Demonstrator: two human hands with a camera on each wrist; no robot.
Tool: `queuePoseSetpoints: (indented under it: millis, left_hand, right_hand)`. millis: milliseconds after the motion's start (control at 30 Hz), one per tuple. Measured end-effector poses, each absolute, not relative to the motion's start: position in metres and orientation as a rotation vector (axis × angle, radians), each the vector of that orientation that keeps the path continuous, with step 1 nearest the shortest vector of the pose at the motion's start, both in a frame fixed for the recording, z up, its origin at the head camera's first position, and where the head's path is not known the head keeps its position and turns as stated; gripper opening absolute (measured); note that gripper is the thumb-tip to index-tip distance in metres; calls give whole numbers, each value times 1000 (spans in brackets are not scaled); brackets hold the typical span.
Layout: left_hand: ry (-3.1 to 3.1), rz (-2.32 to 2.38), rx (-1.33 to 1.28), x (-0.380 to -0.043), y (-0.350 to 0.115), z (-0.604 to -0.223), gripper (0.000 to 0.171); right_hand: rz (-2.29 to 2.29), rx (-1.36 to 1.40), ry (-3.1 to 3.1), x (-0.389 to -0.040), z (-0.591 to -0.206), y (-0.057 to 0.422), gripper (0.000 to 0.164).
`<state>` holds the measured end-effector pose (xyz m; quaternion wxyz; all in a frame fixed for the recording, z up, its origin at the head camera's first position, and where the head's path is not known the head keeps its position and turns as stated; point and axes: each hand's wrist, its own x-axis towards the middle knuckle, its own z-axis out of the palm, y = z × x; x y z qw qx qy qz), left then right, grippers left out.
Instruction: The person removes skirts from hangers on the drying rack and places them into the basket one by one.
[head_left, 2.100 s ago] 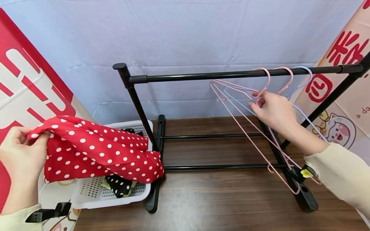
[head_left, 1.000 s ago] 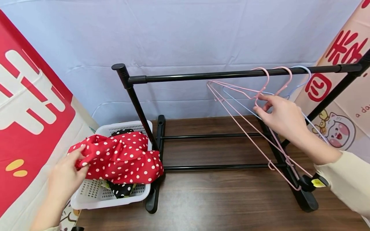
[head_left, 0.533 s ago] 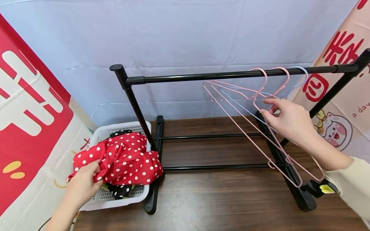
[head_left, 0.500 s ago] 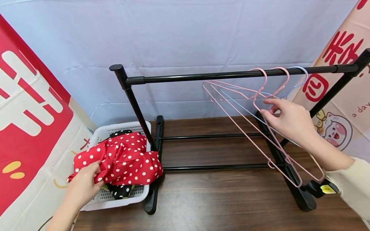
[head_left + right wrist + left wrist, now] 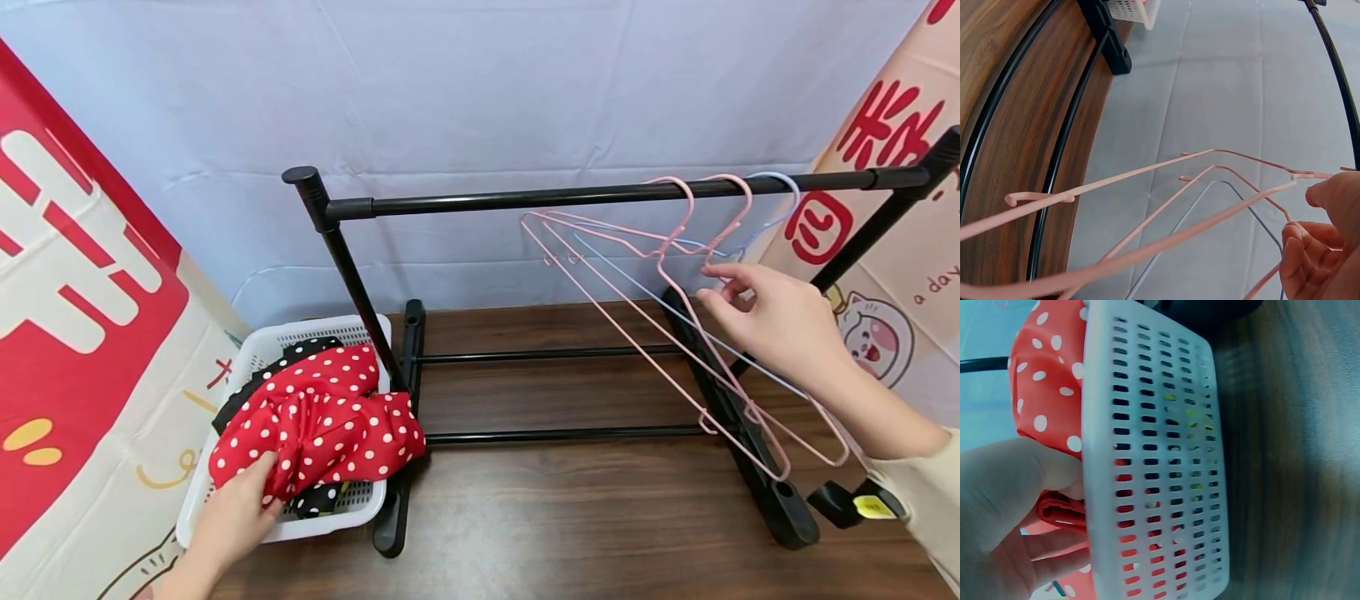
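Note:
My left hand [image 5: 236, 517] pinches a fold of a red polka-dot garment [image 5: 330, 425] bunched in a white perforated basket [image 5: 318, 527]. In the left wrist view, thumb and fingers close on the red cloth beside the basket's wall. Two pink hangers hang by their hooks from the black rail [image 5: 487, 202]: the nearer pink hanger [image 5: 686, 208] and a second pink hanger [image 5: 745, 207]. A light blue hanger [image 5: 795, 196] is farthest right. My right hand [image 5: 787, 325] is at the second pink hanger's neck, thumb and forefinger apart; contact is unclear.
A black polka-dot cloth [image 5: 258, 387] lies under the red garment. The rack's black post [image 5: 352, 279] rises by the basket's right side. Lower bars [image 5: 562, 435] run above the brown wooden surface [image 5: 540, 517]. Printed banners stand at both sides.
My left hand has lowered the red garment into the basket and moved right with it. My right hand has left the first pink hanger's neck and shifted right and slightly down.

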<state>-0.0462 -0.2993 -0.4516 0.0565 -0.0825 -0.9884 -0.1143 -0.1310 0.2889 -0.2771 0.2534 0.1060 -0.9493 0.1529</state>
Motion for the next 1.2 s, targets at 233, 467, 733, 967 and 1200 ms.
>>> queuePoseSetpoints:
  millis: [233,467,733,967,1200]
  left_hand:
    - [-3085,-365,-177,-42,-293,-454,57]
    - [-3063,-336,-239,-31,-289,-457,53]
    - [-3016,-253,-347,-26,-288,-447,48]
    - [-3110,-231,-423,-35,-288,-420,34]
    - [-3125,-209,-438,-51,-283,-396,31]
  right_hand:
    - [420,310,-2606,-126,-280,293,26]
    - [404,350,-2629,-122,-282,299,22]
    - [381,380,-2639,-116,-283,308,19]
    - [356,401,-2623,-111,-286,313,17]
    - [309,421,-2600,-110,-288,317,19]
